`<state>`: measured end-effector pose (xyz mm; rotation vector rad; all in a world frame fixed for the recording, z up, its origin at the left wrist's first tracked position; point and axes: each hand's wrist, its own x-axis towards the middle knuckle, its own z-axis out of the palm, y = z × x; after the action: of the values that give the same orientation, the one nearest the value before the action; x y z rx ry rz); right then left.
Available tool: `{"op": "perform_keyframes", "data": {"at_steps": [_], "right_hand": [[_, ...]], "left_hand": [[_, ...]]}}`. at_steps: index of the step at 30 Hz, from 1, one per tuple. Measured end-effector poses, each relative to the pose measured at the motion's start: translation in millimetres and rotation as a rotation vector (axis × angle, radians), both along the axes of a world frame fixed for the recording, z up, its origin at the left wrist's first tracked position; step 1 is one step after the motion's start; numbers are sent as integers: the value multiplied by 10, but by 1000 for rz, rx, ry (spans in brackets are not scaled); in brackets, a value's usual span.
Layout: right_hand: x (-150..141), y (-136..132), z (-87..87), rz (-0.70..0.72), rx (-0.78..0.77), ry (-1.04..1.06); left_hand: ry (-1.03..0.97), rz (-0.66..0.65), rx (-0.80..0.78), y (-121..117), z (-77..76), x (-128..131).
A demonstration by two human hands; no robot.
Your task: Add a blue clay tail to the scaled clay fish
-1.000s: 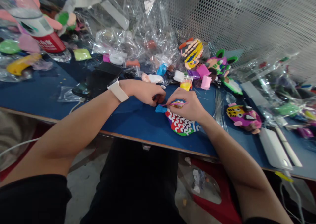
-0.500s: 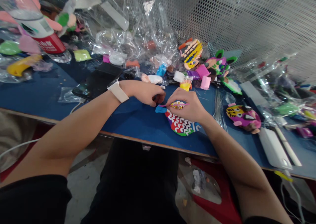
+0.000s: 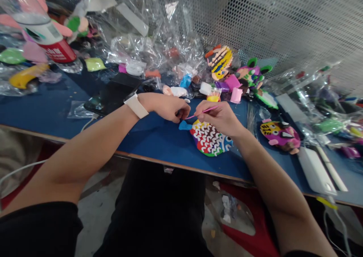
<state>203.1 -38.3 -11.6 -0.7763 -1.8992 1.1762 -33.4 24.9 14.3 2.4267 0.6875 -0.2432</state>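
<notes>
One right hand (image 3: 218, 117) is pinching a thin pink stick (image 3: 210, 109), while the left hand (image 3: 172, 107) is curling by its tip; can't tell if it's gripping anything. Right below, a rainbow clay fish (image 3: 208, 140) is lying near the desk's (image 3: 153, 138) front edge. Farther right, a clay tiger face (image 3: 279, 135) is sitting near a white power bank (image 3: 315, 168); wrapped clay (image 3: 235, 95) is cluttering the back.

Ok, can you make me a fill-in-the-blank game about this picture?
1. The right hand holds a thin stick coloured ____.
2. The fish has a tail coloured ____.
3. A watch is strapped on the ____ wrist.
4. On the bottle, the bottom of the label is ____.

Missing words: pink; blue; left; red.
</notes>
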Motion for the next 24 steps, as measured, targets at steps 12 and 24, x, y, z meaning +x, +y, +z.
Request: {"op": "perform_keyframes", "data": {"at_steps": [12,24], "right_hand": [[-82,-79,41,12,34,-194],[-203,-148,1,-23,209,-418]], "left_hand": [[-1,-12,21,-2,-19,-27],[-48,-45,24,28,-62,-19]]}}
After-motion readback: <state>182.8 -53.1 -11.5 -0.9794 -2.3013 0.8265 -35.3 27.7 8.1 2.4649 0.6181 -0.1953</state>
